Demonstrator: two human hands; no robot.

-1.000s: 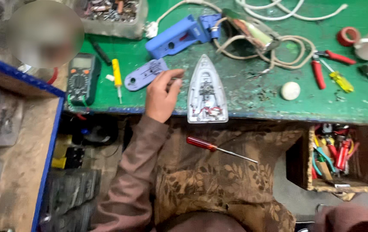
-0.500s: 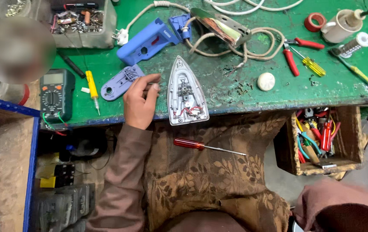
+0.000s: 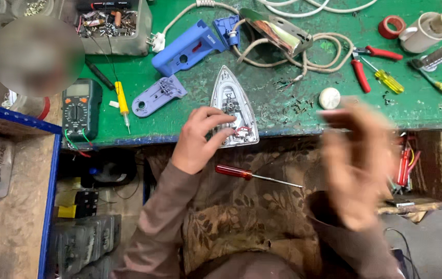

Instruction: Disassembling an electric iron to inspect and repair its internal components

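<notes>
Left grip [image 3: 200, 142] fingers curled on iron soleplate [image 3: 233, 106] at bench edge [image 3: 179, 138], right hand [image 3: 358, 165] blurred, grip unclear.

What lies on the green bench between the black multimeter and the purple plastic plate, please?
In the head view, a yellow-handled screwdriver lies between the multimeter and the purple plate.

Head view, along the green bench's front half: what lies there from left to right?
Black multimeter → yellow-handled screwdriver → purple plastic plate → left hand on the iron's soleplate assembly → white round knob → yellow-handled screwdriver beside the red pliers.
</notes>
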